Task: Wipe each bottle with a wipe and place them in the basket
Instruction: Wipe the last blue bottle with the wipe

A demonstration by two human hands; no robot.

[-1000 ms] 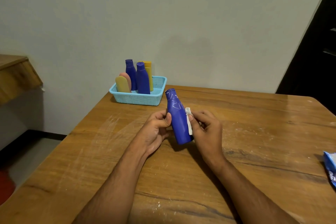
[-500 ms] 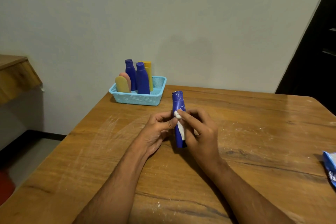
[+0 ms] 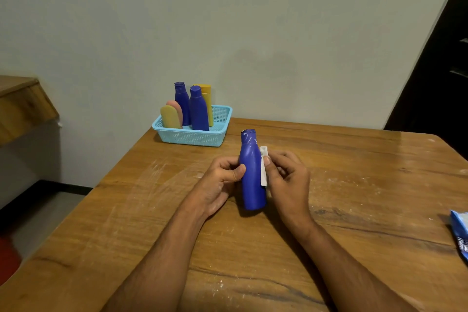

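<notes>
A blue bottle (image 3: 251, 175) with white smears on its cap is held almost upright above the middle of the table. My left hand (image 3: 217, 185) grips its left side, thumb across the front. My right hand (image 3: 288, 180) pinches a small white wipe (image 3: 263, 167) and presses it against the bottle's right side. A light blue basket (image 3: 195, 135) stands at the table's far left corner with several bottles upright in it: two blue, a yellow one behind, and a yellow and a pink one at the left.
The wooden table (image 3: 354, 197) carries white powdery smears. A blue wipes packet (image 3: 461, 233) lies at the right edge. A wooden ledge (image 3: 20, 106) juts out at the left, with floor below. A dark doorway (image 3: 440, 58) is at the right.
The bottle has turned in my hands from narrow side on to broad face toward me. My right hand with the wipe moved from the bottle's front to its right side.
</notes>
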